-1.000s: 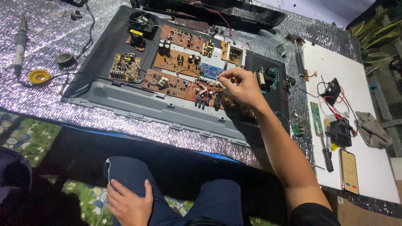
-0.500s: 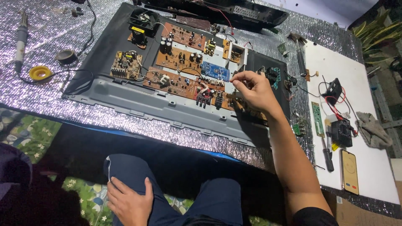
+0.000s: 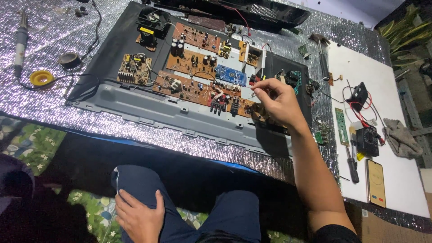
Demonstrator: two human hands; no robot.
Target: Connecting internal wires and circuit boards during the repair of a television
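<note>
Fingers point(image 3: 260, 91) pinch just above brown circuit board point(image 3: 193, 85).

Silver foil mat point(image 3: 45, 112) over flowered green floor cloth point(image 3: 36, 144), white board point(image 3: 396, 171) alongside.

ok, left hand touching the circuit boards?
Apart. The head view shows the left hand resting on the person's knee, well below the circuit boards; only the right hand is over them.
</note>
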